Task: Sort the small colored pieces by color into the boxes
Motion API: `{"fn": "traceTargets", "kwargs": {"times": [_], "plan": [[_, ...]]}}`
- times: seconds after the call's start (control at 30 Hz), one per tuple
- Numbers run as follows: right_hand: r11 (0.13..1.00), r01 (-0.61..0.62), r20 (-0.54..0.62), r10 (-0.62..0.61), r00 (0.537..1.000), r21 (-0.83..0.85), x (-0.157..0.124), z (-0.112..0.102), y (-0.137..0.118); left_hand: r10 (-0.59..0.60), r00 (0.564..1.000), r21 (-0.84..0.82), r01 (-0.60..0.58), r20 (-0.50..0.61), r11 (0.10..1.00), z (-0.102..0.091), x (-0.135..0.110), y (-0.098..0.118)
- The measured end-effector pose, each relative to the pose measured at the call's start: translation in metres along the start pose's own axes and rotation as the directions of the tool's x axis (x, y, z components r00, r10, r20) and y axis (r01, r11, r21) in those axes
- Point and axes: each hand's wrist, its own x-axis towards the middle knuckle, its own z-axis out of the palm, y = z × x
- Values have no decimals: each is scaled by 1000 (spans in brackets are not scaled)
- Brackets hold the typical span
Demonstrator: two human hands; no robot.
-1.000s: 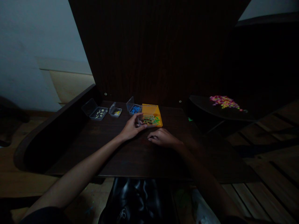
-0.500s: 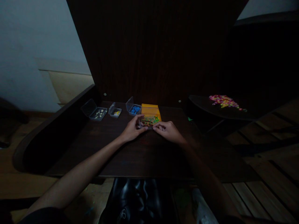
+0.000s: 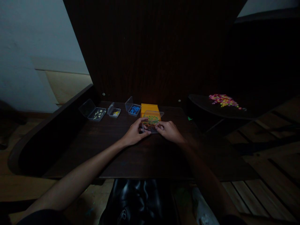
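My left hand (image 3: 136, 132) grips the left side of a small clear plastic box (image 3: 153, 132), thumb along its front edge. Dark brown and orange bits lie inside the box. Its clear lid (image 3: 161, 114) stands raised at the back. My right hand (image 3: 170, 130) is at the box's right side, fingertips pinched together; what they hold, if anything, is hidden. Directly behind sits an orange-yellow case (image 3: 149, 107), with green pieces (image 3: 153, 118) showing through the clear lid.
To the left stand open clear boxes: one with blue pieces (image 3: 135, 109), one with yellow and white pieces (image 3: 114, 113), one with cream pieces (image 3: 98, 114). A pile of pink and yellow pieces (image 3: 223, 100) lies on the right shelf. A green scrap (image 3: 189, 118) lies near it.
The clear box has come slightly nearer to me, and its lid now shows raised further back. My right fingertips have shifted from the front edge to the right side.
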Motion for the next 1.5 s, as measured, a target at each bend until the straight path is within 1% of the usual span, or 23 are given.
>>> {"fn": "traceTargets", "kwargs": {"times": [0.17,0.3,0.4,0.47,0.63,0.7,0.77,0.8,0.87,0.93,0.97,1.03,1.13,1.23,1.37,1.5], "plan": [[999,4,-43,-3,999,33,1,0,1,-8,1000,-25,9,7,1000,1,0,2],[999,-19,-40,20,999,44,1,0,2,-23,1000,-30,23,10,999,1,0,1],[997,-10,-42,14,999,75,2,2,4,-37,999,-38,37,8,999,0,1,0],[994,7,-72,1,997,111,3,3,7,-39,999,-45,39,0,998,-1,2,0],[973,64,-208,-16,978,223,3,0,9,-57,998,-46,55,-28,997,-6,5,-1],[965,87,-231,-29,973,246,2,-2,7,-67,997,-40,65,-45,997,-8,7,-2],[958,117,-192,-67,979,261,0,-3,6,-69,995,-28,68,-74,997,-11,8,-5],[955,134,-144,-99,985,263,0,-3,5,-69,993,-18,68,-94,998,-12,9,-6],[954,167,-2,-172,985,248,-2,-1,5,-69,989,6,71,-127,997,-15,11,-9],[961,192,129,-219,967,199,-2,3,5,-74,986,20,78,-149,997,-18,12,-10],[965,200,175,-229,958,168,-2,5,5,-80,985,20,85,-155,996,-19,13,-11],[971,210,229,-232,945,117,-2,9,5,-94,983,3,96,-159,995,-20,13,-11],[973,216,260,-231,938,86,-1,14,3,-94,982,-7,94,-162,995,-21,14,-11],[971,228,249,-241,938,77,-1,17,2,-78,983,2,79,-166,997,-21,14,-11],[963,248,198,-265,944,109,-1,21,2,-85,982,-9,84,-166,996,-21,14,-11],[942,297,125,-316,940,154,0,25,2,-97,981,-3,98,-171,995,-21,14,-9]]}}
